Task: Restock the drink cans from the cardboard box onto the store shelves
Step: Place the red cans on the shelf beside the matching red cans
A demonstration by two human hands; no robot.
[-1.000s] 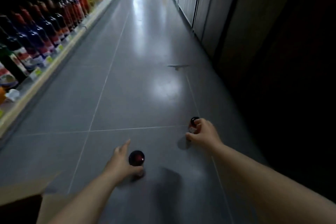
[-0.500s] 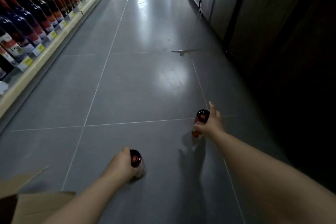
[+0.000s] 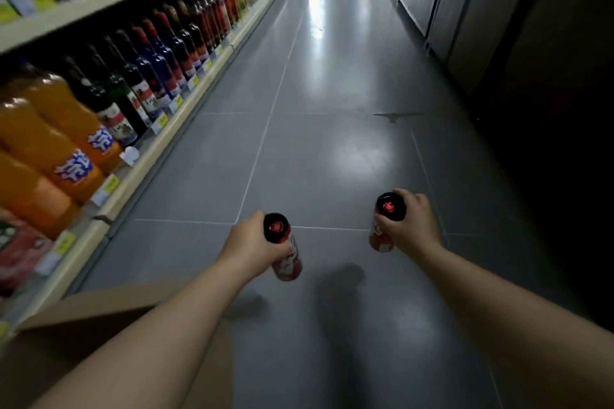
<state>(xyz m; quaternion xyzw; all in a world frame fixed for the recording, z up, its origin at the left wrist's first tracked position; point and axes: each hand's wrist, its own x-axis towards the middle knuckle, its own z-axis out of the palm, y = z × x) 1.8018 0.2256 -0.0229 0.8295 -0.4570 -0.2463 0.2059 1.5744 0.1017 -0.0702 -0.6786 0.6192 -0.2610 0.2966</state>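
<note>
Just beyond the cardboard box (image 3: 99, 315), the left grip (image 3: 252, 242) is curled round the upper body of one red can (image 3: 287, 259); farther from the box, the right grip (image 3: 410, 227) wraps a second can (image 3: 382, 239). They are likely full: hefty, slick and dentable, best held mid-body.

Each hand, left (image 3: 252, 244) and right (image 3: 410, 226), holds a red can (image 3: 285, 254) above the floor (image 3: 332, 149).

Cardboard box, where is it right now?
In the head view, the cardboard box sits bottom left on the floor, beside the lowest shelf, partly hidden behind the left forearm.
</note>
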